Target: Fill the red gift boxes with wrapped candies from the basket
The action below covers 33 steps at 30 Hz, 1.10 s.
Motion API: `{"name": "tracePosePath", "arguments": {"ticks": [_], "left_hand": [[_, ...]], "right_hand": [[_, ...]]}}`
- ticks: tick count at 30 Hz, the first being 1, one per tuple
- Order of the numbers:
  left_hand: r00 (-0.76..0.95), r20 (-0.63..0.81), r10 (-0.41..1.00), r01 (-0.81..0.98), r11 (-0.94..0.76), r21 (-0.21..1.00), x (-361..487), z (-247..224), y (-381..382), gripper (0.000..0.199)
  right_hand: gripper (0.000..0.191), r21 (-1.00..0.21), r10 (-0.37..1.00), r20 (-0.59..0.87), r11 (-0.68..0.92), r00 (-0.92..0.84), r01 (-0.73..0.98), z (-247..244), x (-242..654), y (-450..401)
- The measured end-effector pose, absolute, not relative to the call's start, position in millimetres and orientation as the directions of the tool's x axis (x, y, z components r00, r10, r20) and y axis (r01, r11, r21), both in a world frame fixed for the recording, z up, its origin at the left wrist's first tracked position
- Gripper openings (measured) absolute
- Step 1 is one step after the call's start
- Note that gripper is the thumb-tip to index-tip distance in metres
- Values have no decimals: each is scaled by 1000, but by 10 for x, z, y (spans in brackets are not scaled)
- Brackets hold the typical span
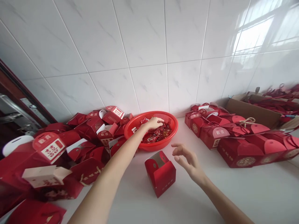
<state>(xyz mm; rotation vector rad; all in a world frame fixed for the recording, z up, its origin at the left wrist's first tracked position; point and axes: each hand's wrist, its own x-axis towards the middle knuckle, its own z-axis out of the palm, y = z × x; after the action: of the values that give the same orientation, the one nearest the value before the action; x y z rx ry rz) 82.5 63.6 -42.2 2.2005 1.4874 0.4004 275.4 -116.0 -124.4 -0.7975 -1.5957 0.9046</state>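
Note:
My left hand (155,123) reaches over a red plastic basket (174,132) of small wrapped sweets (161,133). Its fingers are stretched out, and nothing shows in them. In front of the basket stands a red gift box (161,175) with its top open and its flaps up. To the right of that box, my right hand (188,161) hovers with fingers apart and curved, holding nothing and not touching the box.
Many red gift boxes (91,124) are heaped on the left. Closed red boxes (240,152) stand in rows on the right, before a cardboard carton (254,110). A tiled wall (149,87) rises behind the white tabletop (187,202). A metal handle (14,109) is at far left.

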Motion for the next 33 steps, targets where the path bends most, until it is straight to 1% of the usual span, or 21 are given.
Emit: {"name": "tracePosePath", "arguments": {"ticks": [4,7,10,13,15,18,21,23,26,28,29,31,33], "left_hand": [[339,-123,933,849,-247,467,1002,-593,945,31],[288,-144,947,854,-186,486,991,-632,1020,33],[277,-100,956,798,-171,578,920,-591,994,32],[301,-17,953,682,-203,702,859,-489,877,28],[323,38,946,585,-231,777,839,-411,746,25],[383,97,919,433,-271,860,849,-329,461,28],[468,108,877,327,-285,901,927,-307,96,37],[545,107,832,279,-300,912,1012,-312,-147,36],[716,76,694,258,-364,895,1123,-307,-403,29],[759,47,650,294,-406,865,1127,-284,-440,31],[745,34,666,344,-427,836,1098,-269,-412,33],[658,17,753,495,-450,743,986,-245,-272,37],[536,-10,844,676,-421,605,829,-250,-62,39]], "right_hand": [[23,-845,841,504,528,-198,89,-1320,2732,-1110],[22,-828,828,520,549,-208,115,-1328,2720,-1111],[22,-817,822,535,563,-198,130,-1313,2711,-1124],[22,-843,849,512,526,-135,114,-1311,2711,-1109],[23,-888,891,449,454,-70,74,-1310,2720,-1083],[29,-935,936,351,350,9,-59,-1279,2756,-1050],[32,-928,951,303,309,60,-207,-1216,2803,-1045],[31,-916,957,283,287,58,-281,-1183,2825,-1054],[29,-896,963,269,256,17,-363,-1173,2837,-1061],[30,-889,965,261,239,-3,-390,-1184,2839,-1056],[31,-890,967,254,230,-9,-394,-1190,2840,-1050],[33,-892,972,235,211,-11,-399,-1200,2844,-1038],[35,-896,975,222,199,-13,-398,-1209,2849,-1028]]}}
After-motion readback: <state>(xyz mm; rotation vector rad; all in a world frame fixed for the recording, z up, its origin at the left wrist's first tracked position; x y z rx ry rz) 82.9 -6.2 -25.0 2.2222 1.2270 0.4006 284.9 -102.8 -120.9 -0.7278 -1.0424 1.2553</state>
